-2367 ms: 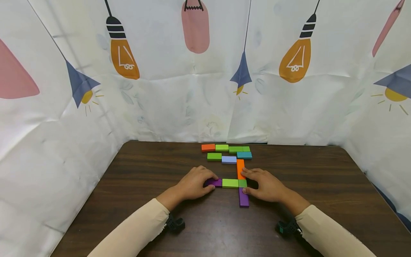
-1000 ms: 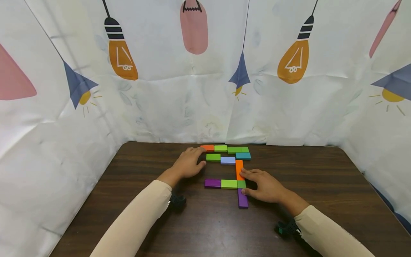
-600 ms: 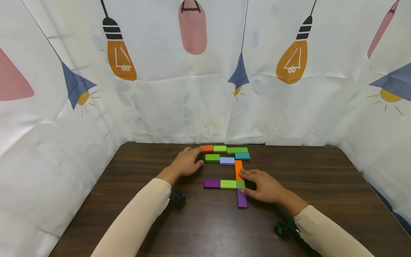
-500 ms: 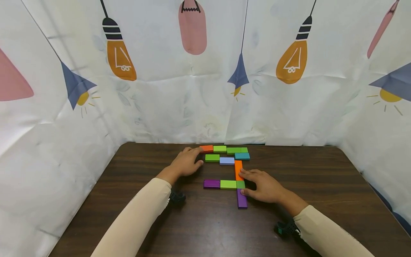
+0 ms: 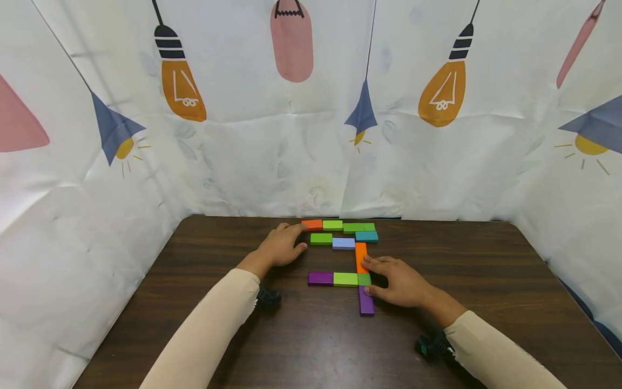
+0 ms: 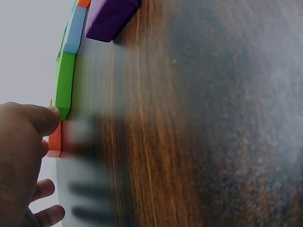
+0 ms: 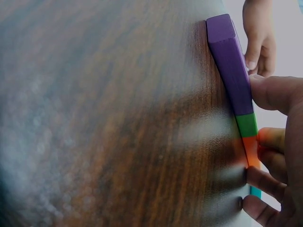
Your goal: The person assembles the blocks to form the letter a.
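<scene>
Head view: on the dark wood-grained tabletop, my left hand, fingers loosely apart, touches the left end of a red-orange rectangular block in the farthest row. My right hand spreads wide: fingers on an orange rectangular block, thumb at the nearest purple rectangular block.

Left wrist view: my thumb is by a bright green rectangular block, perhaps touching it; the angle hides this.

Right wrist view: my thumb meets the purple side, a small green block sitting between purple and orange.

The head view looks forward and down; low, nearer wrist views share the table.
</scene>
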Motion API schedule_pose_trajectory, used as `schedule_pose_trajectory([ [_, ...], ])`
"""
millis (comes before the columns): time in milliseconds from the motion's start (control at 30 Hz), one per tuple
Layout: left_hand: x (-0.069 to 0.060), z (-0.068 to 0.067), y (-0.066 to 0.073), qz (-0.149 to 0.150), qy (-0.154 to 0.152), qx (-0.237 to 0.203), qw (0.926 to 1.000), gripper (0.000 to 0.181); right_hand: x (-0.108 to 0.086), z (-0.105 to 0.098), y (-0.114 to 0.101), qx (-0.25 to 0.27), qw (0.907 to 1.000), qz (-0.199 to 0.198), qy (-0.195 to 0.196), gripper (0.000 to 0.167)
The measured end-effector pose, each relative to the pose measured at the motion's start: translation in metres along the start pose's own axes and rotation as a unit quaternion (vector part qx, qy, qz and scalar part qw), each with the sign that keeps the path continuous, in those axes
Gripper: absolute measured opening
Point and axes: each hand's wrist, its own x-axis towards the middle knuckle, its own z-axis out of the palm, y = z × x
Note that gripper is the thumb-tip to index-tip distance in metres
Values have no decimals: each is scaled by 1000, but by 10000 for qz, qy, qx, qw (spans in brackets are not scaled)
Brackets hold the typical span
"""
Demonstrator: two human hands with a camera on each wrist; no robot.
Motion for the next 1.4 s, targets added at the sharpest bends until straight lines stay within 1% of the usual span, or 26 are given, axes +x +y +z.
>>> schedule_pose_trajectory([
  [133, -1, -1, -1, -19, 24, 85, 10000, 57, 0, 0, 0, -5, 10000, 9, -1, 72],
  [267, -3, -3, -2, -56, 87, 296, 9995, 56, 0, 1, 1, -6, 10000, 24, -8, 72],
  [467, -7, -5, -4, -95, 63, 615, 9980, 53, 0, 0, 1, 28, 10000, 34, -30, 71],
  [567, -8, -5, -7, -159, 93, 661, 9976, 51, 0, 0, 1, 47, 10000, 42, -43, 71],
  [700, -10, -6, -8, -246, 214, 712, 9969, 47, 0, 0, 1, 46, 10000, 20, -29, 71],
  [800, -12, -6, -9, -222, 286, 765, 9964, 44, -1, 0, 2, 45, 10000, 2, -11, 71],
  [900, -15, -6, -11, -229, 259, 776, 9964, 43, -1, 0, 1, 67, 10000, -11, 1, 70],
  [1033, -18, -6, -14, -168, 312, 836, 9959, 41, 0, 0, 0, 61, 10000, -3, 21, 71],
  [1200, -25, -8, -16, 46, 444, 901, 9949, 33, -1, 1, 0, 56, 10000, 28, 30, 71],
  [1400, -33, -7, -18, 183, 479, 889, 9947, 34, -1, 2, 2, 7, 10000, 48, 49, 71],
])
